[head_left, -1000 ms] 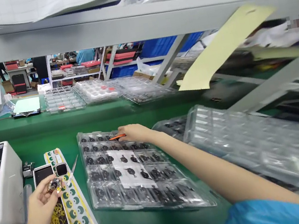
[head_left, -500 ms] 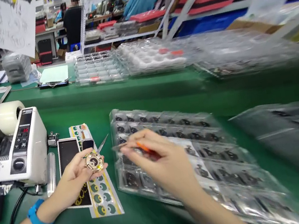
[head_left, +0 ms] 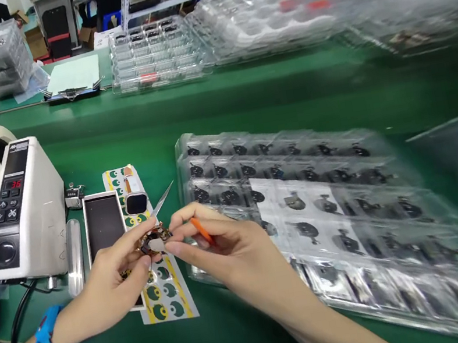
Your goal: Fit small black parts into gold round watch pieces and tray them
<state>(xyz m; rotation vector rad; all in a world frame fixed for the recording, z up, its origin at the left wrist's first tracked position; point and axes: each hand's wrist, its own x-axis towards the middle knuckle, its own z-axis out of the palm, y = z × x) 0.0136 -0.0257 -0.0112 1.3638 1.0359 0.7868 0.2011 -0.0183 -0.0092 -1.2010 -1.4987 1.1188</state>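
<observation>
**Close 2-handed handling of a small round component (head_left: 150, 236)**

The small round component is grasped between the thumb and fingers of the left hand (head_left: 117, 277), above the sticker strip (head_left: 167, 300) and just beside the narrow white-rimmed tray (head_left: 104, 223). An orange-handled tool (head_left: 203, 231) is gripped in the right hand (head_left: 242, 246); its working tip cannot be made out. The right thumb and forefinger are set close to the component's edge, near a pale flat piece (head_left: 156, 245); whether contact is made cannot be told.

A pointed metal blade (head_left: 163, 199) is seen between the 2 hands and a square dark-faced watch-like unit (head_left: 136, 203). To the right, flat black parts (head_left: 201, 194) are contained in a clear blister tray (head_left: 183, 162), where a white sheet (head_left: 279, 210) is also noted. To the left, a tape dispenser (head_left: 34, 211) is positioned, with a clear tube (head_left: 74, 258) just beside it.

Good handling is judged to require that the small round component be pinched by its rim only, and that it be held level and steady. Light pressure should be applied with the tool, as fine details may be bent or scratched. Both forearms are best supported, and the knuckles should be kept clear of the blade.
</observation>
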